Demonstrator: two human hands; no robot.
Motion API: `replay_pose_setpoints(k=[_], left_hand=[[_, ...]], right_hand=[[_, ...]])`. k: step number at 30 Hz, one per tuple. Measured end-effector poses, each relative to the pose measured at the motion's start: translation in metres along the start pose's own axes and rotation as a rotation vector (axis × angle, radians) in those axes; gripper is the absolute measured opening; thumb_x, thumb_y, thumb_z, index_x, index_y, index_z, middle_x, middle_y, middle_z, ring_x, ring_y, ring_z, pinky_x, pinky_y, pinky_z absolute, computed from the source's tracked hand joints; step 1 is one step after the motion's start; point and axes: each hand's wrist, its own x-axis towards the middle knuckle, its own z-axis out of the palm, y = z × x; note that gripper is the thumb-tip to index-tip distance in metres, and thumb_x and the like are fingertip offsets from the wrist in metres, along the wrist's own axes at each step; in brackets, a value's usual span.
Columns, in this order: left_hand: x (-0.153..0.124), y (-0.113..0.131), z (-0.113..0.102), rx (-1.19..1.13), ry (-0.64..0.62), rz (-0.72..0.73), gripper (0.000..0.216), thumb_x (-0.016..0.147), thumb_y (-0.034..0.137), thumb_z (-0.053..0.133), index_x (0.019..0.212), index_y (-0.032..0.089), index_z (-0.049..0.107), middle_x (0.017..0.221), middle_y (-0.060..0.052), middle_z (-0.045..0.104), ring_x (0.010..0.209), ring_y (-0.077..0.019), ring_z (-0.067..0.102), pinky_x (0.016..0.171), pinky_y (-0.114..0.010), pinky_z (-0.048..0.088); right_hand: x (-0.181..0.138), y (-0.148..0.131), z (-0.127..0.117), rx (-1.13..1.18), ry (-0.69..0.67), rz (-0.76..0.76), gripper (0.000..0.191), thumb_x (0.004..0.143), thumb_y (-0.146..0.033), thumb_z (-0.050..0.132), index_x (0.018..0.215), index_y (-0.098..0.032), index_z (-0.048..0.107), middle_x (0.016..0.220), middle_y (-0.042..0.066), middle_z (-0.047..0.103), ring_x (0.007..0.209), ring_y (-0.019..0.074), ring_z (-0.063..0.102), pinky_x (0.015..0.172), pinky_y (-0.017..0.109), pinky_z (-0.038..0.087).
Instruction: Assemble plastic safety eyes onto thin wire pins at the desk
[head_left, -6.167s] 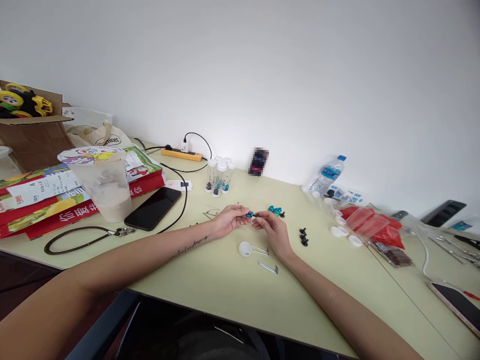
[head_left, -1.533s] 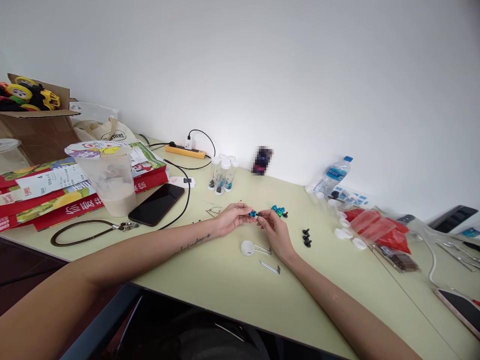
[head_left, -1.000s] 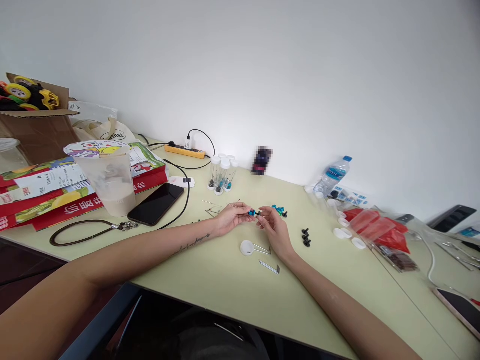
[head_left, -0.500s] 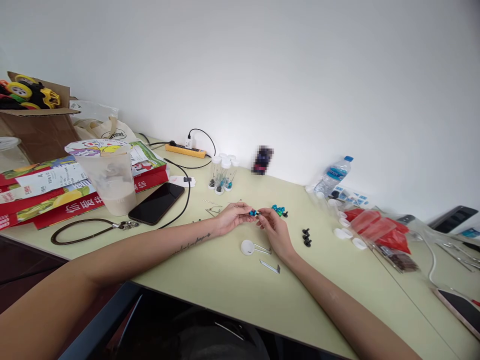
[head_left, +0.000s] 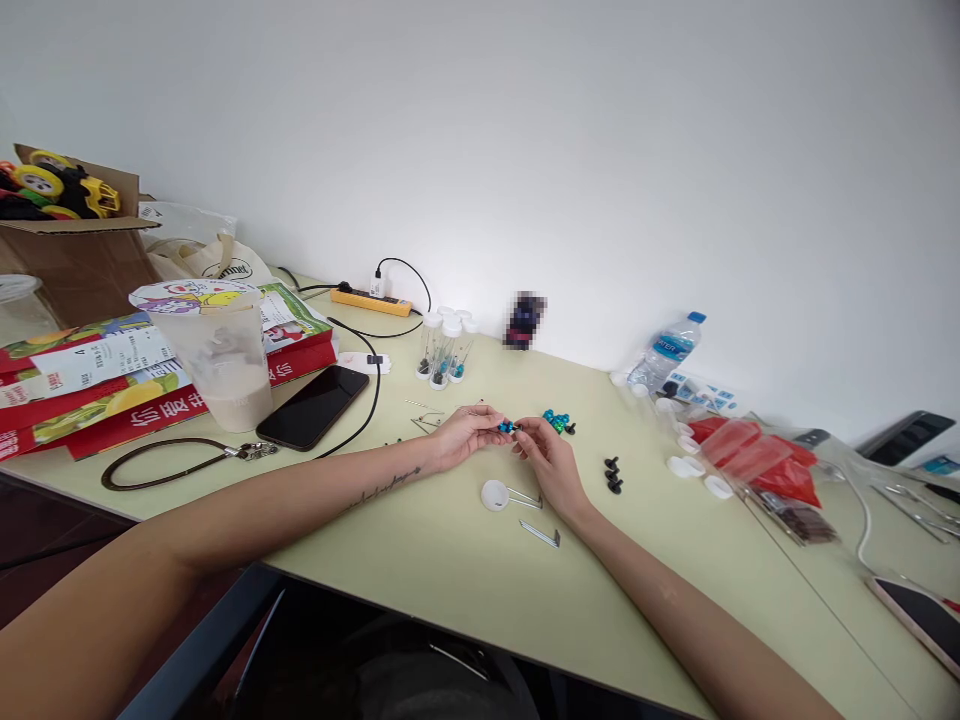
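Note:
My left hand pinches a small shiny blue screw-like piece above the table. At the other end of this piece, the closed fingertips of my right hand meet it. Something small and dark shows there, too tiny to name. Beyond my right hand lies a pile of similar blue and green pieces. To its right, several black screw-like pieces form a short row. In front of my hands sit a white round cap with thin metal pins leaning on it and some bent metal pins.
Clear tubes with white caps stand near the wall, left of a blurred dark item. A lidded cup, phone and cord loop are at left. A water bottle and red plastic bag lie right.
Both hands stay in nearly the same place, still joined at the blue piece. Only a very slight shift at the fingertips shows; the things on the table have not moved.

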Motion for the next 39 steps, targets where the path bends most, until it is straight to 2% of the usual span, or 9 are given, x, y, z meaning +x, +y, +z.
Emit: replay_pose_setpoints(k=[34,39], left_hand=[[0.0014,-0.0015,-0.0012,-0.006,0.004,0.004,0.009,0.074,0.016,0.065,0.075,0.008,0.062,0.078,-0.005,0.062,0.072,-0.0114,0.061,0.077,-0.026,0.047],[0.0001,-0.0009,-0.0011,0.012,-0.027,0.008,0.012,0.073,0.019,0.066,0.076,0.009,0.061,0.077,-0.005,0.063,0.073,-0.0133,0.063,0.079,-0.028,0.047]], right_hand=[[0.0001,-0.0001,-0.0007,-0.020,0.006,0.034,0.024,0.084,-0.041,0.049,0.098,-0.022,0.053,0.086,0.004,0.062,0.067,0.0164,0.060,0.065,0.032,0.048],[0.0000,-0.0004,-0.0009,0.026,-0.017,0.022,0.024,0.088,-0.041,0.041,0.094,-0.022,0.054,0.083,0.003,0.062,0.068,0.0167,0.058,0.064,0.031,0.048]])
